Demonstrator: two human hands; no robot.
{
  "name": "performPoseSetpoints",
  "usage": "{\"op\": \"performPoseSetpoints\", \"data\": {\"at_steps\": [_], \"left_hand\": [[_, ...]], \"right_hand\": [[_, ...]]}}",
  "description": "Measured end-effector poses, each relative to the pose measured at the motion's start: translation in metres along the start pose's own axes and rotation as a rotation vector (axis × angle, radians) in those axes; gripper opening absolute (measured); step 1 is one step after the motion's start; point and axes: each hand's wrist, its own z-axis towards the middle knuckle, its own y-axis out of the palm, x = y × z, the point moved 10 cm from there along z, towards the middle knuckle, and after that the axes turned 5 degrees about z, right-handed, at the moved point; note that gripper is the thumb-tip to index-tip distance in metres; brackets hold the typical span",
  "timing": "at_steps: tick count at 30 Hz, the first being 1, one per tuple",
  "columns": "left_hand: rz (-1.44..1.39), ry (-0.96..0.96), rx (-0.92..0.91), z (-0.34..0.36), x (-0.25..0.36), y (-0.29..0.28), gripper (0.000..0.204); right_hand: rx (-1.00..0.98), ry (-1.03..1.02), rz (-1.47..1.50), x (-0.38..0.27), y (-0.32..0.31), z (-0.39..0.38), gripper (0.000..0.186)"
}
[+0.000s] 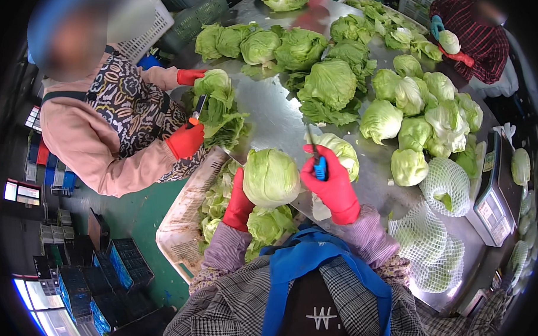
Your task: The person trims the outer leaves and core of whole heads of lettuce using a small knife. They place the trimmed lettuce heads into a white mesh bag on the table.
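My left hand point(239, 202), in a red glove, grips a trimmed, round head of lettuce point(272, 177) from its left side. It is held over a pale crate point(178, 236) that contains loose lettuce leaves point(267, 224). In my right hand point(333, 185), also red-gloved, is a knife point(320, 168) with a blue-and-black handle. Its narrow blade points up and away from me, apart from the held head. Just behind my right hand, another head of lettuce point(340, 151) lies on the metal table point(265, 111), partly hidden by that hand.
Leafy heads point(328, 84) sit across the table's far side, trimmed ones point(413, 108) piled at right. White foam nets point(424, 232) and a scale point(493, 205) stand near right. At left a co-worker's red-gloved hand point(186, 141) holds an orange-handled knife point(195, 113); another person point(472, 39) works far right.
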Motion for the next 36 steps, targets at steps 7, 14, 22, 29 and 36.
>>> {"op": "performPoseSetpoints", "data": {"at_steps": [7, 14, 22, 29, 36], "left_hand": [[0.101, -0.017, 0.095, 0.014, 0.005, 0.055, 0.071], [-0.104, -0.199, -0.251, 0.052, -0.036, 0.076, 0.065], [0.281, -0.101, -0.161, 0.104, -0.036, 0.096, 0.065], [0.209, -0.213, -0.332, 0.213, -0.069, 0.228, 0.062], [0.580, -0.153, -0.720, 0.200, -0.164, 0.427, 0.081]], "right_hand": [[-0.007, 0.015, 0.244, 0.003, -0.047, 0.001, 0.061], [0.052, -0.334, -0.154, -0.033, -0.056, 0.016, 0.072], [0.445, 0.000, 0.243, 0.018, -0.159, -0.013, 0.044], [-0.042, 0.110, -0.226, 0.119, -0.097, -0.083, 0.047], [-0.051, 0.172, -0.293, 0.149, -0.103, -0.088, 0.049]]}}
